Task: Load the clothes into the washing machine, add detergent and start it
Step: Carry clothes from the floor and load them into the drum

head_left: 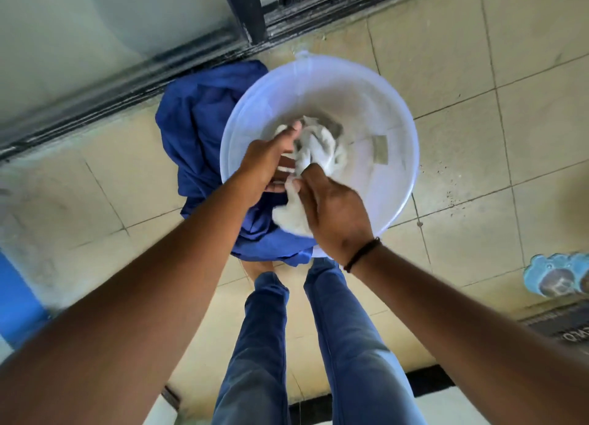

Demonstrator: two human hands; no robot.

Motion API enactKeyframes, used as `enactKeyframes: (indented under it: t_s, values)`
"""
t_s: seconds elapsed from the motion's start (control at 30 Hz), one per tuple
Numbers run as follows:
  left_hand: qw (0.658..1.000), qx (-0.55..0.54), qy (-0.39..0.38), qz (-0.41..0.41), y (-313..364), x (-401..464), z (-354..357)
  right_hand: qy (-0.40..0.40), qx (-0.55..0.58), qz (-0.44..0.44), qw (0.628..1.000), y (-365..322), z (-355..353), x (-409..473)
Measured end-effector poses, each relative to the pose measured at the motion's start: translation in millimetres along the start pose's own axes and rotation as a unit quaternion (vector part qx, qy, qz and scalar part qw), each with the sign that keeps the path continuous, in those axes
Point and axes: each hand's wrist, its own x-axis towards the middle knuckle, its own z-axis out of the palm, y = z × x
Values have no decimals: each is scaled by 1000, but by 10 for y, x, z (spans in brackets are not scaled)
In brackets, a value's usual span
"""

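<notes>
- Two hands work inside a pale plastic basin: the right hand has its fingers curled round a bunched white garment, gripping it near the basin's near rim.
- At the garment's far side, the left hand has its fingers mostly straight, thumb up, pressing against the cloth rather than clearly pinching it.
- White cloth looks light, soft and limp; it will sag and trail, so gathering the whole bunch in both hands seems wiser than lifting by one corner.
- Draped over the basin's left rim and hanging to the floor is a blue garment, larger and probably heavier; it would be best scooped from beneath the folds.
- Smooth basin walls give the cloth nothing to snag on.
- Beneath the basin lies a floor of beige tiles with dark grout, speckled with grit.
- Beyond it runs a dark sliding-door track below a pale wall.
- No washing machine or detergent shows, so loading seems not yet begun.
- Blue slippers and a dark mat sit at the right edge.
</notes>
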Motion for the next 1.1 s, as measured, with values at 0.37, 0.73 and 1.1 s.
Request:
enactKeyframes:
  t_s: [0.37,0.73,1.1]
  values:
    - [909,413,42,45,-304,-51,-9,-175,-59,-42,982,-277,50,-234]
    - [951,29,224,210,-178,-415,116,47,442,468,764,269,162,8]
    - [906,-418,67,15,-414,-950,295,-149,490,520,683,661,258,651]
